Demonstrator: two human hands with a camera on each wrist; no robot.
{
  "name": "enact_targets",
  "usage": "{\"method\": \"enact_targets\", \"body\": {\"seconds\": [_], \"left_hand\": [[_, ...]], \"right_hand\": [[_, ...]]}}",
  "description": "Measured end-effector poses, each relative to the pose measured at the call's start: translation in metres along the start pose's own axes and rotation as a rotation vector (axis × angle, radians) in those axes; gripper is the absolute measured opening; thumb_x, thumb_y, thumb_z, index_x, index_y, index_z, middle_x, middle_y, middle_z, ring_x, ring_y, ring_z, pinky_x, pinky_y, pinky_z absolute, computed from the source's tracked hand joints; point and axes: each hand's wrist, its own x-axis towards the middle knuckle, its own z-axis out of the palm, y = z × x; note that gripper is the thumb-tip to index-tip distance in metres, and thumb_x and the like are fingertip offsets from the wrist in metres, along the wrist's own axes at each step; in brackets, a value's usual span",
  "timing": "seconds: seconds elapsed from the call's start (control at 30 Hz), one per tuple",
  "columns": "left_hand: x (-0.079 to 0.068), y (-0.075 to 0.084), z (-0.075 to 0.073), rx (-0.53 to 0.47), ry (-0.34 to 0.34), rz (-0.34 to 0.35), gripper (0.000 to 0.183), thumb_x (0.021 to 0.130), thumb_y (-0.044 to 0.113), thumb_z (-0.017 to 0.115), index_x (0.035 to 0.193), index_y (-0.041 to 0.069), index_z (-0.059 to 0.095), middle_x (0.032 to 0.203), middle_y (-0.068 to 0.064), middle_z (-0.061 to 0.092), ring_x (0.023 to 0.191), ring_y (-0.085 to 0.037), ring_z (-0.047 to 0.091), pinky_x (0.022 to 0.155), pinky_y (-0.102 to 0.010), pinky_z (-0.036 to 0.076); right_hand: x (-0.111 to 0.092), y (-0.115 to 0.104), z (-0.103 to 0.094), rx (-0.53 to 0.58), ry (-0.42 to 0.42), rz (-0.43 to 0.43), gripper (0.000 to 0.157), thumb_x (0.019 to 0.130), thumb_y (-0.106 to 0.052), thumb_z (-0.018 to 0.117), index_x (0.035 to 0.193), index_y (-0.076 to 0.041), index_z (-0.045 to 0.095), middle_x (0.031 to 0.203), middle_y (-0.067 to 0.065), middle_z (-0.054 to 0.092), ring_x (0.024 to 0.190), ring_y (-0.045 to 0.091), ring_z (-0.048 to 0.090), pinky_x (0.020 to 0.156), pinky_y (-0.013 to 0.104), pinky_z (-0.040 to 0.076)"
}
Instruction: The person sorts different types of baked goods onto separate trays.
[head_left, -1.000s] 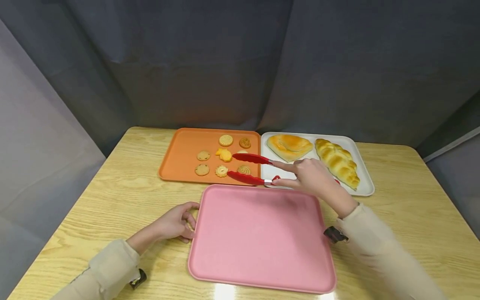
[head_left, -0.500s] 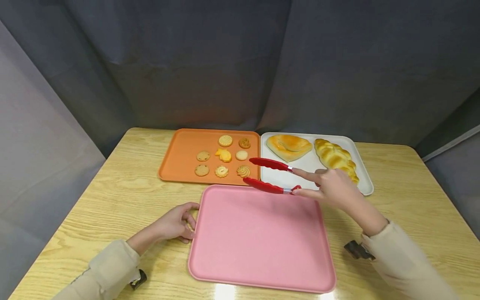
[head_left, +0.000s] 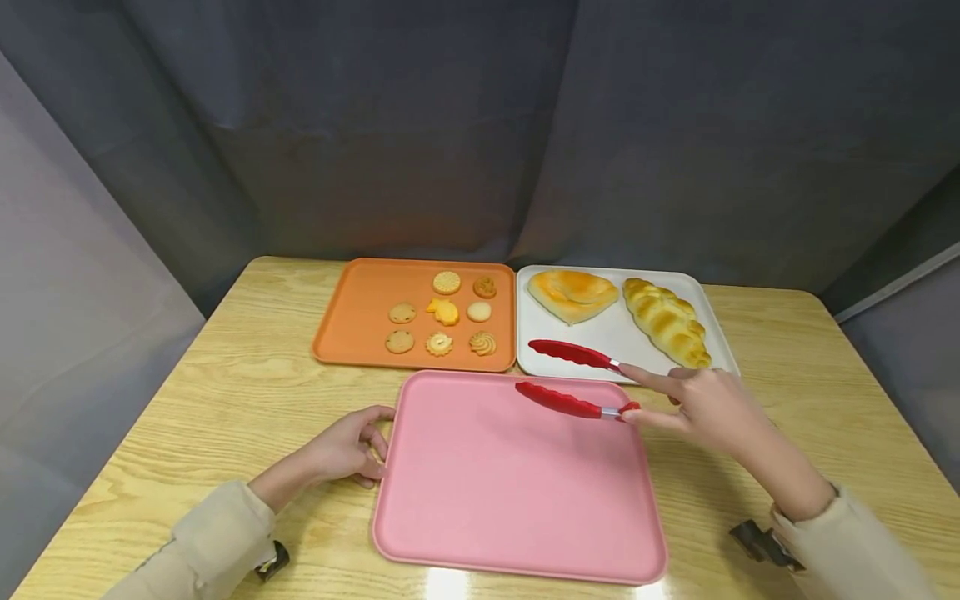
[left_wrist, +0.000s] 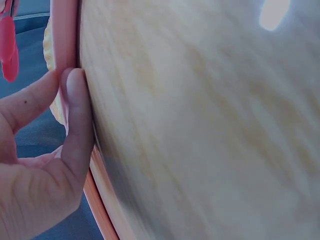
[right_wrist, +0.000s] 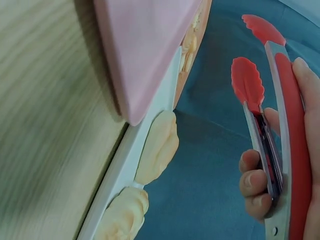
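My right hand (head_left: 716, 408) grips red-tipped metal tongs (head_left: 560, 400) by the handles, fingers wrapped round them in the right wrist view. The jaws stand apart with nothing between them. In the head view they overlap the far edge of a pink tray (head_left: 517, 492) and the near part of a white tray (head_left: 534, 354). Beside the pink tray, my left hand (head_left: 345, 447) holds its left rim; in the left wrist view thumb and finger tips (left_wrist: 75, 85) press at the tray's edge. The pink tray's visible surface bears no food.
Behind, an orange tray (head_left: 348, 321) carries several cookies, among them a fish-shaped one (head_left: 446, 312) and a swirled one (head_left: 483, 343). On the white tray lie a folded triangular bread (head_left: 573, 293) and a braided loaf (head_left: 667, 321). A dark curtain (head_left: 390, 125) hangs behind the wooden table (head_left: 225, 375).
My right hand has drawn the tongs from over the orange tray rightward and nearer, toward the pink tray's far right corner. The tongs stay apart. My left hand keeps its place.
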Motion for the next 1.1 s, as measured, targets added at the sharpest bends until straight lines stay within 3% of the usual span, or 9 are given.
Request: {"method": "enact_targets", "body": {"seconds": [0.1, 0.17, 0.27, 0.5, 0.8, 1.1], "left_hand": [[0.000, 0.001, 0.000, -0.002, 0.001, 0.001, 0.074, 0.072, -0.013, 0.065, 0.135, -0.006, 0.027, 0.081, -0.015, 0.053, 0.058, -0.018, 0.057, 0.052, -0.037, 0.054], [0.000, 0.000, 0.000, 0.000, 0.003, 0.002, 0.074, 0.072, -0.014, 0.064, 0.135, -0.006, 0.027, 0.081, -0.014, 0.053, 0.058, -0.018, 0.057, 0.051, -0.037, 0.054], [0.000, 0.000, 0.000, 0.004, 0.006, 0.005, 0.073, 0.071, -0.016, 0.063, 0.135, -0.006, 0.028, 0.081, -0.014, 0.053, 0.057, -0.018, 0.057, 0.051, -0.038, 0.054], [0.000, 0.001, 0.001, 0.007, 0.004, 0.008, 0.073, 0.071, -0.015, 0.064, 0.134, -0.007, 0.028, 0.080, -0.014, 0.053, 0.057, -0.018, 0.057, 0.050, -0.037, 0.054], [0.001, -0.004, 0.000, 0.003, -0.003, 0.023, 0.074, 0.071, -0.013, 0.066, 0.134, -0.007, 0.027, 0.078, -0.013, 0.052, 0.057, -0.016, 0.056, 0.050, -0.035, 0.053], [0.000, -0.001, 0.001, 0.008, 0.002, 0.017, 0.074, 0.070, -0.013, 0.066, 0.134, -0.006, 0.028, 0.078, -0.013, 0.053, 0.056, -0.016, 0.056, 0.050, -0.036, 0.053]], "right_hand": [[-0.009, 0.000, -0.002, -0.004, 0.001, -0.002, 0.055, 0.066, -0.048, 0.075, 0.112, -0.020, 0.067, 0.050, -0.016, 0.027, 0.043, 0.000, 0.017, 0.040, 0.016, 0.019], [-0.016, -0.001, -0.003, 0.002, -0.001, 0.011, 0.055, 0.065, -0.048, 0.075, 0.111, -0.020, 0.067, 0.054, -0.016, 0.040, 0.046, 0.000, 0.022, 0.041, 0.016, 0.021], [-0.028, -0.001, -0.004, 0.004, -0.017, 0.045, 0.056, 0.065, -0.049, 0.075, 0.112, -0.021, 0.066, 0.057, -0.015, 0.041, 0.047, 0.000, 0.023, 0.041, 0.017, 0.022], [-0.056, 0.004, -0.005, -0.060, -0.008, 0.076, 0.059, 0.065, -0.052, 0.073, 0.117, -0.026, 0.063, 0.053, -0.017, 0.022, 0.045, 0.000, 0.013, 0.041, 0.015, 0.017], [-0.083, 0.002, -0.011, -0.059, -0.101, 0.215, 0.057, 0.064, -0.050, 0.074, 0.116, -0.027, 0.064, 0.053, -0.016, 0.026, 0.045, 0.001, 0.019, 0.041, 0.017, 0.021], [-0.112, 0.004, -0.011, -0.078, -0.112, 0.307, 0.059, 0.065, -0.049, 0.074, 0.119, -0.031, 0.061, 0.053, -0.016, 0.026, 0.045, 0.000, 0.020, 0.042, 0.018, 0.021]]}}
